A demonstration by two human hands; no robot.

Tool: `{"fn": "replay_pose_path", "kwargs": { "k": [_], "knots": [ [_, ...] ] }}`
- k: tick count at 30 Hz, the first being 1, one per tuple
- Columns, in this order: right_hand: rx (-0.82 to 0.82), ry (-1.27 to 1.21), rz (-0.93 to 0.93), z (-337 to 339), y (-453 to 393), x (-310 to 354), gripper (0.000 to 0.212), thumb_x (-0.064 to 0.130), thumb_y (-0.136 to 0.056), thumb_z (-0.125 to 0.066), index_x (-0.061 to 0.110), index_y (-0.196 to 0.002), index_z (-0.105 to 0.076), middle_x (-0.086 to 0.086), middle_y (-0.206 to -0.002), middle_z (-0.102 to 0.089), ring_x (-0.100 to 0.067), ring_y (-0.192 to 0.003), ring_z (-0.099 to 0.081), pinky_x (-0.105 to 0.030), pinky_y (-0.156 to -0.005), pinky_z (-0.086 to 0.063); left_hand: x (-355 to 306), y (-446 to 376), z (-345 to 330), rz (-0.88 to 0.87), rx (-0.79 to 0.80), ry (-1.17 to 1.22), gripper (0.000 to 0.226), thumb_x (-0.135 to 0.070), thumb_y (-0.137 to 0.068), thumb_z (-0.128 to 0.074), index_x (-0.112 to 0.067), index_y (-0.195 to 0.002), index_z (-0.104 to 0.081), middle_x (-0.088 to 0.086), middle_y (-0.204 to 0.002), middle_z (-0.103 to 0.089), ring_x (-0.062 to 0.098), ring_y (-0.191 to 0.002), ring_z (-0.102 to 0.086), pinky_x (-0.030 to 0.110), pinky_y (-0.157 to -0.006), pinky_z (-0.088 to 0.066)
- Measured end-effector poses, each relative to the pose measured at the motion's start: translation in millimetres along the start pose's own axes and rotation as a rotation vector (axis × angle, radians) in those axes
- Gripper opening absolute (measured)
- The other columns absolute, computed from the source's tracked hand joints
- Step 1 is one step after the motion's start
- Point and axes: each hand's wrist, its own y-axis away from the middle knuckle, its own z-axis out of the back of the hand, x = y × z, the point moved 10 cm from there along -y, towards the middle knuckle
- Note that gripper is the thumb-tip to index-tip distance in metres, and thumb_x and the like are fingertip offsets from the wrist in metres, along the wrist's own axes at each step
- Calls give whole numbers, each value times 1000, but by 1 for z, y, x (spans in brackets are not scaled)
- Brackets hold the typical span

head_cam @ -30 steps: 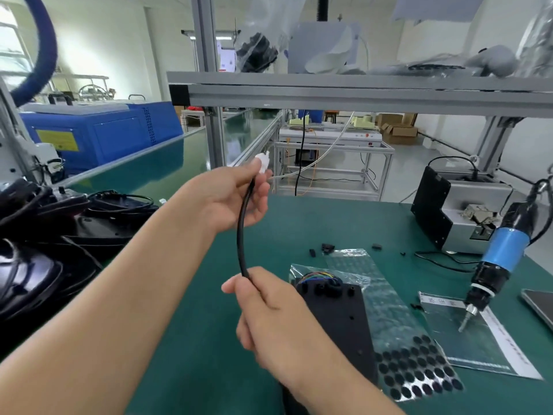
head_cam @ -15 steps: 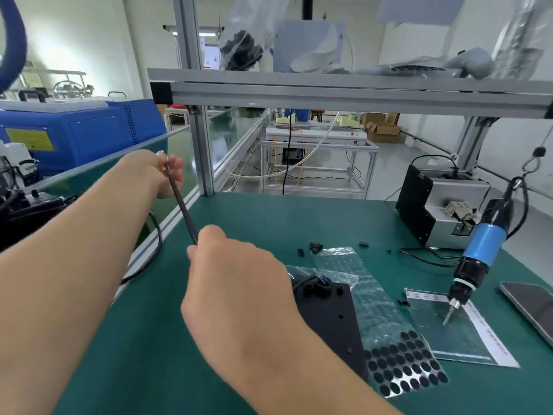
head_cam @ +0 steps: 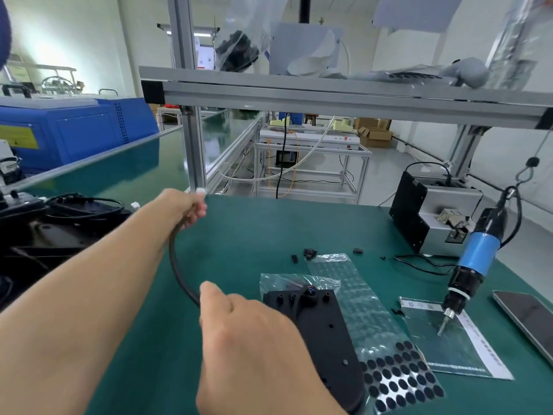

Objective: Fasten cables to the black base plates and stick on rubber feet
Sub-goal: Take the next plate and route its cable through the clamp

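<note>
A black cable (head_cam: 176, 265) curves between my two hands above the green mat. My left hand (head_cam: 182, 209) grips its far end, where a white connector (head_cam: 201, 190) sticks out past the fingers. My right hand (head_cam: 242, 333) holds the near end of the cable, low in the middle of the view. Just right of that hand lies a black base plate (head_cam: 323, 333) on the mat, partly hidden by my wrist. A sheet of black rubber feet (head_cam: 401, 375) lies under and beside the plate.
A blue electric screwdriver (head_cam: 472, 265) hangs at the right above a plastic bag (head_cam: 454, 345). Behind it stands a grey screw feeder (head_cam: 434, 217). Small black clips (head_cam: 309, 253) lie mid-table. More black plates with cables (head_cam: 59, 223) are stacked at the left. A phone (head_cam: 526, 319) lies at the right edge.
My left hand has swung back right and nearer, so the cable now bows in a curve. My right hand stays beside the base plate, still on the cable.
</note>
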Motion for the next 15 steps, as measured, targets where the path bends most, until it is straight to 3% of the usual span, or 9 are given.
{"fn": "replay_pose_path", "kwargs": {
  "k": [2,3,4,5,7,10,13,14,15],
  "knots": [
    [121,8,-71,-27,-3,-7,68,8,-95,-45,5,-153,-10,-22,-128,-47,-37,-111,-46,-42,-78,-30,8,9,-33,-102,101,-351,26,-19,-96,-59,-7,-73,-56,0,-47,-60,4,-31,-51,12,-35,-35],
    [96,120,-89,-37,-7,-13,71,14,-92,-55,5,-153,-20,-22,-123,-54,-36,-109,-52,-43,-80,-38,8,12,-52,-190,164,-511,22,-16,-94,-62,-4,-74,-60,5,-56,-63,9,-39,-55,16,-40,-41],
    [102,200,-149,-52,-11,-21,69,30,-81,-69,11,-144,-45,-15,-104,-67,-29,-94,-63,-36,-73,-47,9,16,-70,-268,213,-728,19,-16,-91,-64,-1,-79,-65,10,-68,-65,16,-52,-61,21,-50,-49],
    [114,211,-231,-65,-13,-26,66,51,-59,-79,24,-119,-71,-2,-75,-70,-16,-68,-66,-26,-55,-49,9,21,-85,-337,232,-923,20,-20,-90,-64,0,-88,-69,13,-81,-67,22,-71,-65,26,-66,-53],
    [55,227,-226,-80,-20,-26,59,68,-24,-78,38,-75,-79,7,-41,-55,-4,-36,-51,-15,-33,-34,1,35,-116,-500,206,-1127,24,-25,-90,-62,-5,-101,-70,12,-105,-68,27,-102,-63,32,-88,-49],
    [-45,75,-223,-85,-21,-39,35,57,-45,-67,23,-53,-73,7,-46,-55,-6,-39,-54,-16,-37,-36,-3,62,-165,-669,306,-1046,24,-16,-93,-59,-16,-115,-70,1,-118,-67,21,-113,-59,28,-100,-41],
    [-19,-49,-217,-60,-8,-58,22,43,-73,-63,24,-83,-69,6,-93,-64,-8,-94,-64,-18,-75,-50,19,77,-206,-740,471,-1113,38,-5,-94,-52,-22,-126,-63,4,-119,-64,21,-111,-57,27,-101,-34],
    [14,-30,-146,-50,-4,-58,20,43,-79,-55,29,-85,-68,8,-92,-62,-7,-93,-63,-18,-73,-50,22,77,-213,-769,488,-1143,40,-5,-94,-53,-23,-128,-61,5,-119,-61,23,-110,-57,23,-94,-35],
    [-35,-33,-136,-28,2,-74,21,42,-77,-51,32,-75,-69,11,-78,-62,-5,-77,-64,-17,-61,-49,21,76,-217,-794,491,-1143,38,-7,-93,-56,-24,-127,-62,6,-118,-60,24,-109,-57,20,-87,-35]
  ]
}}
